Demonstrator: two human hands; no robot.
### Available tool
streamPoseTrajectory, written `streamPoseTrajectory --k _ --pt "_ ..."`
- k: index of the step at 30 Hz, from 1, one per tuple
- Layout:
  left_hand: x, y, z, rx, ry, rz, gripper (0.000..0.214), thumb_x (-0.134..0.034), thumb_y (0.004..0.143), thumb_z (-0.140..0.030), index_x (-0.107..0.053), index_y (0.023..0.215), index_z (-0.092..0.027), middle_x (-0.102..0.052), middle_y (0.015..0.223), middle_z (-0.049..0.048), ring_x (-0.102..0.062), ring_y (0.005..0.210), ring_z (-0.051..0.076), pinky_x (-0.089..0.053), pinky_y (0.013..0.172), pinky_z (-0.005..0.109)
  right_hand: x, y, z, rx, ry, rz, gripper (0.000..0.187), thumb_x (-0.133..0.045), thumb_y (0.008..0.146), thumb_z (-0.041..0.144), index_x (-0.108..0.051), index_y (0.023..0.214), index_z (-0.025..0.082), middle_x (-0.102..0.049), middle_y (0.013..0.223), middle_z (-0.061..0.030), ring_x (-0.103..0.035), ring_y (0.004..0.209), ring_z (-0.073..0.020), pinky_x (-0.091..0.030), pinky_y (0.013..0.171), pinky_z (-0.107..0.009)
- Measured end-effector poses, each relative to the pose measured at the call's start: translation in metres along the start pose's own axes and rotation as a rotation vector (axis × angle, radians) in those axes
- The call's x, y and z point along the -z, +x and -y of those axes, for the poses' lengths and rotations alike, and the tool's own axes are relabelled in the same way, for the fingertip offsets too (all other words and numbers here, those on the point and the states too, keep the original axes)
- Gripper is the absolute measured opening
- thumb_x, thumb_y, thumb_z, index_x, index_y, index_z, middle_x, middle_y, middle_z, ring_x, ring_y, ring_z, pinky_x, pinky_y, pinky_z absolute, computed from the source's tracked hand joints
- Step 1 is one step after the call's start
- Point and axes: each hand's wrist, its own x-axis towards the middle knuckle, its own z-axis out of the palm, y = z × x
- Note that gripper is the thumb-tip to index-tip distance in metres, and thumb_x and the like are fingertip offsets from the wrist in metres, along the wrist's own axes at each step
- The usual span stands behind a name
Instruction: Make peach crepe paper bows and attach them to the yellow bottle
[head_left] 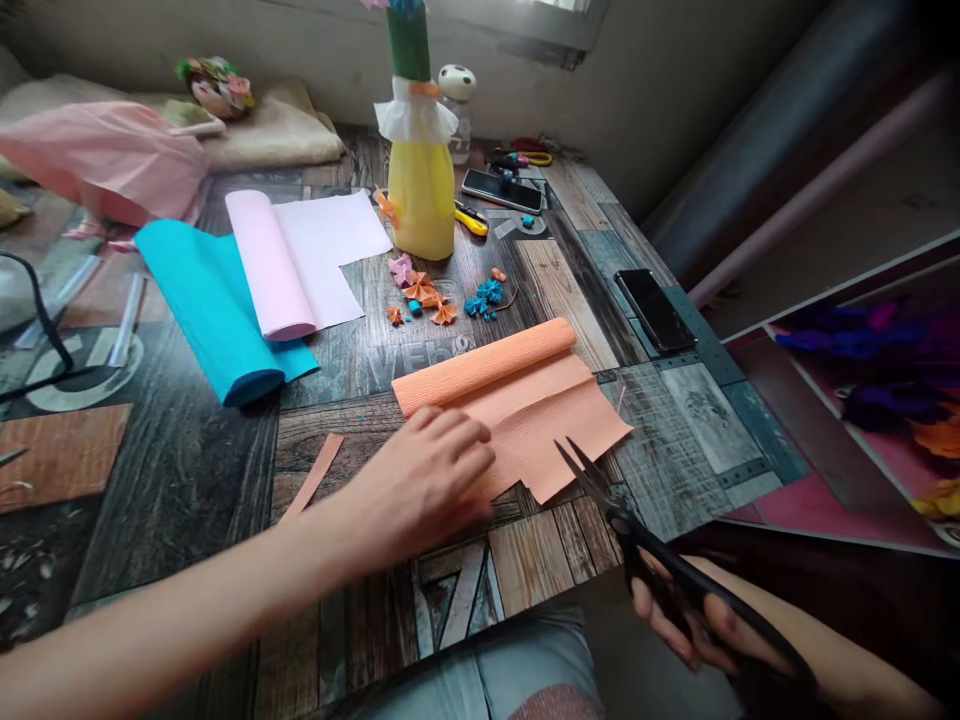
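My left hand (424, 480) lies palm down on the near edge of a partly unrolled orange crepe paper roll (517, 385), fingers curled and pressing on the sheet. My right hand (686, 625) grips black scissors (600, 480) by the handles at the table's front right corner. The blades are parted and point at the paper's jagged cut edge, just touching it. A thin orange paper strip (315, 475) lies left of my left hand.
A blue crepe roll (214, 300) and a pink paper roll (292, 260) lie at the back left. A yellow bottle figure (420, 190), small paper flowers (427, 295), a yellow cutter (471, 218) and two phones (502, 190) (654, 308) sit behind. Table edge runs near my lap.
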Motion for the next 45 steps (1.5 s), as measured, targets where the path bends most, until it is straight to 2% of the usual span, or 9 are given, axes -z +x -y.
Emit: streamPoseTrajectory --k 3,6,8,11,15,23,31,39,45 --pt "-0.014 -0.021 -0.019 0.06 0.009 0.086 0.033 -0.067 0.083 -0.036 -0.057 0.109 -0.019 -0.062 0.118 0.0082 -0.056 0.107 0.027 -0.043 0.09 0.042 -0.017 0.006 -0.009 0.003 0.115 -0.029 0.067 -0.042 0.083 0.076 -0.056 0.106 0.014 -0.051 0.072 0.0 -0.033 0.049 -0.0048 -0.033 0.05 -0.019" --pt "-0.028 -0.03 -0.02 0.053 0.069 0.045 0.014 -0.055 0.089 -0.015 -0.057 0.103 -0.016 -0.063 0.114 0.0095 -0.057 0.104 0.026 -0.046 0.086 0.041 -0.029 0.01 -0.014 -0.016 0.182 -0.036 0.066 -0.041 0.085 0.075 -0.056 0.105 0.014 -0.052 0.072 -0.0006 -0.038 0.051 -0.0053 -0.029 0.047 -0.017" --pt "-0.032 -0.032 -0.017 0.033 0.086 -0.038 0.014 -0.047 0.09 -0.006 -0.056 0.096 -0.014 -0.066 0.107 0.0102 -0.059 0.096 0.025 -0.048 0.079 0.038 -0.034 0.011 -0.016 -0.022 0.224 -0.04 0.065 -0.039 0.086 0.074 -0.056 0.106 0.014 -0.052 0.074 -0.001 -0.04 0.052 -0.0056 -0.029 0.046 -0.016" --pt "-0.031 -0.03 -0.015 0.077 0.005 -0.226 0.012 -0.045 0.09 -0.005 -0.053 0.089 -0.015 -0.066 0.096 0.0084 -0.06 0.083 0.02 -0.049 0.071 0.033 -0.037 0.01 -0.017 -0.022 0.234 -0.045 0.065 -0.038 0.087 0.073 -0.056 0.106 0.013 -0.052 0.074 -0.0014 -0.04 0.053 -0.0057 -0.029 0.047 -0.016" --pt "-0.026 -0.029 -0.016 0.127 -0.106 -0.38 0.009 -0.049 0.09 -0.008 -0.05 0.09 -0.016 -0.065 0.094 0.007 -0.06 0.084 0.018 -0.049 0.073 0.031 -0.038 0.007 -0.015 -0.05 0.202 -0.011 0.067 -0.039 0.086 0.074 -0.057 0.107 0.013 -0.054 0.073 -0.0021 -0.04 0.053 -0.0063 -0.031 0.048 -0.017" --pt "-0.035 -0.035 -0.012 0.133 -0.243 -0.412 0.014 -0.049 0.087 -0.004 -0.049 0.089 -0.017 -0.064 0.097 0.007 -0.06 0.089 0.016 -0.049 0.077 0.028 -0.047 0.027 -0.017 -0.048 0.399 0.017 0.071 -0.033 0.087 0.075 -0.06 0.1 0.01 -0.053 0.064 -0.0009 -0.037 0.043 -0.0037 -0.032 0.044 -0.016" --pt "-0.038 -0.037 -0.01 0.148 -0.311 -0.418 0.014 -0.049 0.087 -0.003 -0.049 0.09 -0.017 -0.063 0.097 0.0072 -0.059 0.089 0.015 -0.048 0.078 0.027 -0.039 0.031 -0.015 -0.029 0.496 0.044 0.07 -0.034 0.088 0.074 -0.06 0.104 0.011 -0.055 0.068 -0.0018 -0.038 0.043 -0.0028 -0.034 0.045 -0.016" --pt "-0.041 -0.038 -0.007 0.117 -0.337 -0.425 0.014 -0.05 0.087 -0.003 -0.05 0.09 -0.017 -0.064 0.095 0.007 -0.058 0.087 0.015 -0.047 0.076 0.028 -0.044 0.049 -0.006 -0.054 0.529 -0.005 0.071 -0.039 0.085 0.075 -0.061 0.099 0.009 -0.054 0.063 -0.0011 -0.041 0.045 -0.0038 -0.031 0.043 -0.015" --pt "-0.042 -0.037 -0.006 0.085 -0.292 -0.418 0.012 -0.051 0.087 -0.005 -0.052 0.089 -0.017 -0.065 0.094 0.0066 -0.059 0.082 0.016 -0.045 0.073 0.029 -0.041 0.056 0.002 -0.068 0.486 -0.096 0.063 -0.044 0.088 0.07 -0.059 0.097 0.01 -0.053 0.064 0.0001 -0.041 0.045 -0.0038 -0.03 0.042 -0.015"
